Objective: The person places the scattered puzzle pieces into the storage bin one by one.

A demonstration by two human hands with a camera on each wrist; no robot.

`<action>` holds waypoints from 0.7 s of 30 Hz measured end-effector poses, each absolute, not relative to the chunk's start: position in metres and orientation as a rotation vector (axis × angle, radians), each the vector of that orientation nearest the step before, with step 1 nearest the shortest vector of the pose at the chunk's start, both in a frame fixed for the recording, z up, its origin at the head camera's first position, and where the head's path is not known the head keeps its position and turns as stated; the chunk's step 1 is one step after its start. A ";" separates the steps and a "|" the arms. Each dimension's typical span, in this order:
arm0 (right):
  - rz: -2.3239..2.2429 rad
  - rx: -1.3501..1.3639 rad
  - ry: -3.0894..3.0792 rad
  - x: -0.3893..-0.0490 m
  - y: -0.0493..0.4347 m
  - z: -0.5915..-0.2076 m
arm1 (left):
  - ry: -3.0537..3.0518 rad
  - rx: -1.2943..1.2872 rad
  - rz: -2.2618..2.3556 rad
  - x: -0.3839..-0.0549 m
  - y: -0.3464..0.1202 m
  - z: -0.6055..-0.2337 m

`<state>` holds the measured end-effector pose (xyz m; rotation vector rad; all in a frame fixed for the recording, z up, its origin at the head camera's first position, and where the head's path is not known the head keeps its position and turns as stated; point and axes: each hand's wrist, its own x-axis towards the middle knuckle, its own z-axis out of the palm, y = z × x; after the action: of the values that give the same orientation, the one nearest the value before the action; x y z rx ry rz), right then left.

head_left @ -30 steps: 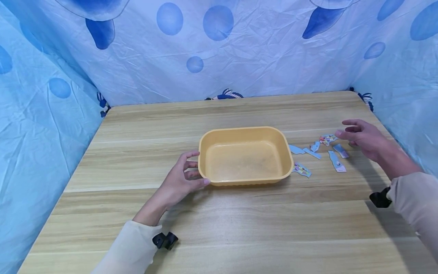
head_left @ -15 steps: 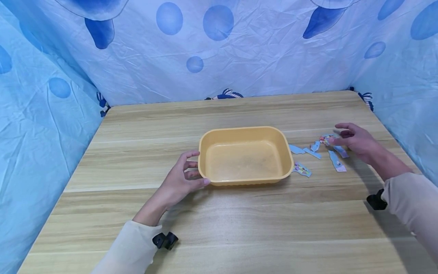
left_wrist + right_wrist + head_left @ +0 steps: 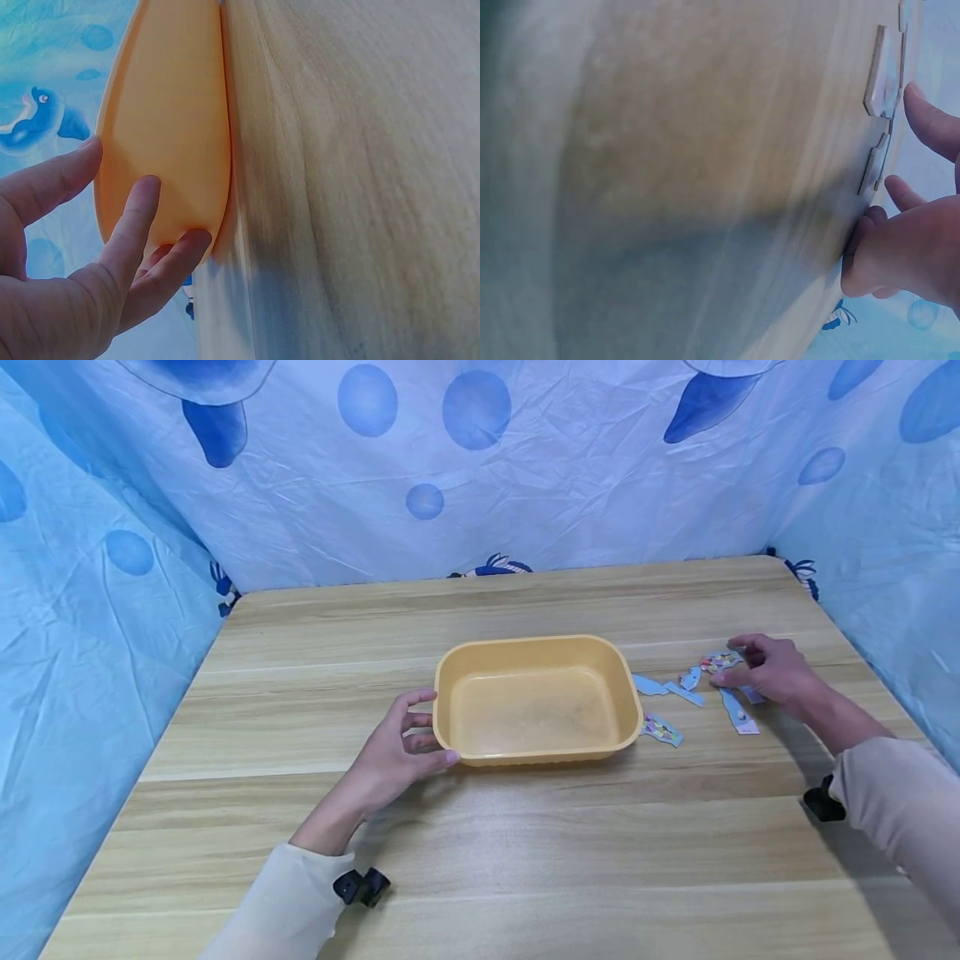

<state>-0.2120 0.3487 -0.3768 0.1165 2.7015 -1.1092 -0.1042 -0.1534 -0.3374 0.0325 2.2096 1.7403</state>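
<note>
A yellow plastic basin [image 3: 540, 700] stands on the wooden table with nothing inside it. At its left end my left hand [image 3: 393, 747] touches the wall with loosely spread fingers, the thumb at the near corner of the rim. To the right lie several flat puzzle pieces. My right hand [image 3: 776, 675] is low over a multicoloured piece [image 3: 722, 661], thumb and index fingertip apart at its right end. The hand partly covers a blue piece [image 3: 753, 695]. Just in front lies a long blue piece [image 3: 739, 714] with a pale end.
Between basin and right hand are a thin blue strip [image 3: 684, 694], a small blue piece [image 3: 690, 678] and a plain blue piece [image 3: 649, 684]. A colourful piece [image 3: 662, 730] lies against the basin's right side. A blue patterned curtain [image 3: 480, 518] borders the table [image 3: 525, 860].
My right hand has moved left and slightly down toward the multicoloured piece, its thumb and fingers now close around its right end. My left hand and the basin have stayed put.
</note>
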 end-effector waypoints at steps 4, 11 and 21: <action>-1.051 0.153 2.773 -0.213 0.347 -0.380 | 2.208 0.033 1.739 -0.104 -0.154 -0.337; -1.038 0.247 2.810 -0.213 0.343 -0.381 | 2.196 0.031 1.748 -0.105 -0.154 -0.336; -1.012 0.296 2.840 -0.212 0.337 -0.381 | 2.209 0.037 1.730 -0.105 -0.154 -0.333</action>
<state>-0.2122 0.3374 -0.3807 0.2958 2.8399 -1.0120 -0.1054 -0.1543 -0.3335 0.0371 2.2087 1.7297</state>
